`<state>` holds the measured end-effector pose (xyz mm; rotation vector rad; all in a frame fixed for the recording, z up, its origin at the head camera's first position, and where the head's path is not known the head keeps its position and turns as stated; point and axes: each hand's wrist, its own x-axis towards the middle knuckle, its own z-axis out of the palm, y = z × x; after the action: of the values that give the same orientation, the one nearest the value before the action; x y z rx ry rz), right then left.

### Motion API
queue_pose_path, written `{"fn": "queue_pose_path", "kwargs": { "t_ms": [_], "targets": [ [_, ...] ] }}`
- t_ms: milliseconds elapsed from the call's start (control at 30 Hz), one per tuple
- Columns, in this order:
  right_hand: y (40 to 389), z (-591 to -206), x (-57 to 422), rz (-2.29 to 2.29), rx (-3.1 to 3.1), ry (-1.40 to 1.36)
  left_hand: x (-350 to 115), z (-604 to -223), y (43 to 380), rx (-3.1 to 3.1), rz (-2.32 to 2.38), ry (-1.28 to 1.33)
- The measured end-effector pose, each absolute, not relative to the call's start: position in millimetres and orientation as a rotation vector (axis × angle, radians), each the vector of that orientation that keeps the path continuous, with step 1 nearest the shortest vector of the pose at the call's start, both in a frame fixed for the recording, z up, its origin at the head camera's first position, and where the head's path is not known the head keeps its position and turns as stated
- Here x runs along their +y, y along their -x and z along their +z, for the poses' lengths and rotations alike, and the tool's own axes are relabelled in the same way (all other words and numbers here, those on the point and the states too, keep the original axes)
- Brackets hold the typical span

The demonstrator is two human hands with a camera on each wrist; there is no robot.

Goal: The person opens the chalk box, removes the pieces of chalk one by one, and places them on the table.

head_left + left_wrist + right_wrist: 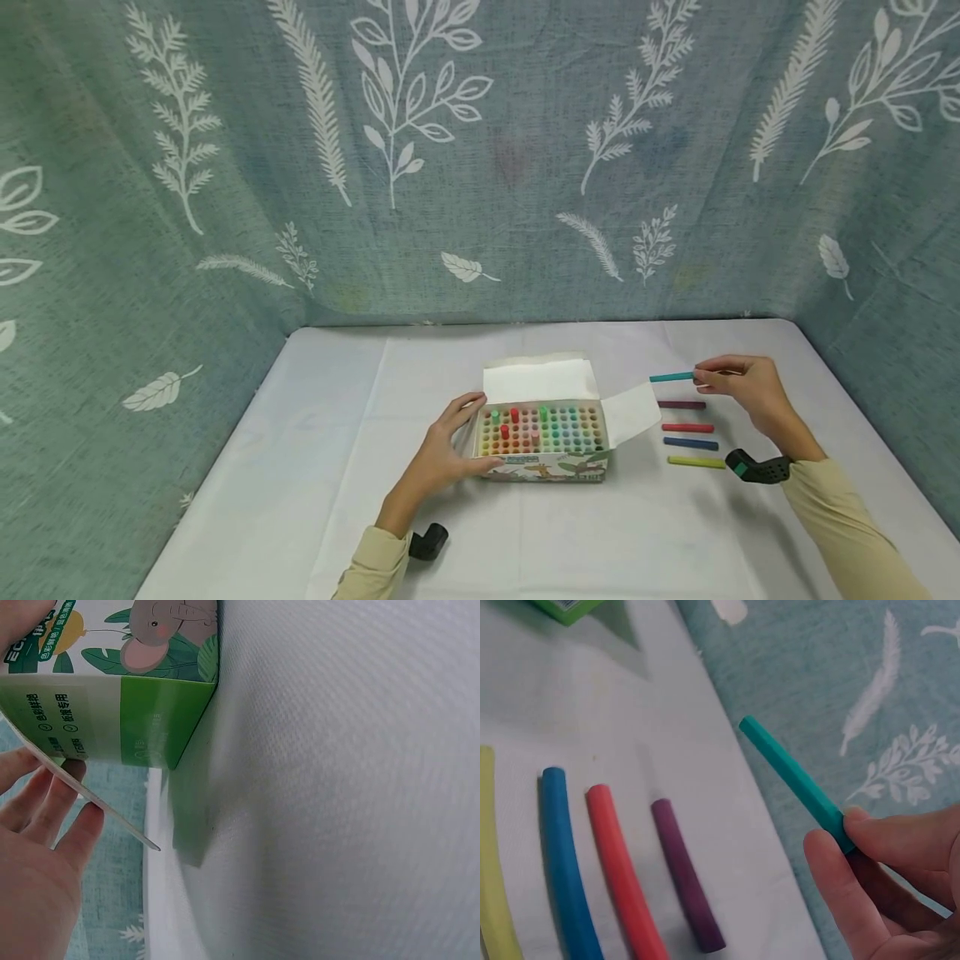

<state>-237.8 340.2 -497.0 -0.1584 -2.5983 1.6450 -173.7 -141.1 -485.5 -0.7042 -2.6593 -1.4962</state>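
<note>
An open cardboard chalk box [553,468] with an elephant print stands mid-table, its holes showing the ends of many coloured chalks. My left hand [442,454] holds its left end, thumb along the front and fingers by the back corner; up close, the fingertips [91,817] rest on a side flap [112,814]. Out to the right, my right hand [750,392] pinches one end of a teal chalk [795,780] between thumb and fingers. The chalk's free end points left, over the table near the box's right flap [632,414].
Beneath the right hand lies a column of loose chalks: purple [682,405], red [687,427], blue [691,444] and yellow-green [696,462]. The box's back lid [540,381] stands folded up. A leaf-patterned curtain [480,167] borders the white-covered table [600,550].
</note>
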Motion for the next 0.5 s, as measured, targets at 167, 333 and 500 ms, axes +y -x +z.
{"fn": "queue_pose_path", "kwargs": {
  "t_ms": [167, 333, 500],
  "targets": [
    [242, -510, 343, 1.598, -2.662, 0.242, -140, -485, 174, -2.627, -1.533, 0.719],
    [225, -483, 326, 1.628, -2.704, 0.295, -141, -486, 174, -2.619, -1.54, 0.732],
    [218, -471, 317, 1.574, -2.768, 0.336, -142, -486, 173, -2.641, -1.484, 0.739]
  ]
}}
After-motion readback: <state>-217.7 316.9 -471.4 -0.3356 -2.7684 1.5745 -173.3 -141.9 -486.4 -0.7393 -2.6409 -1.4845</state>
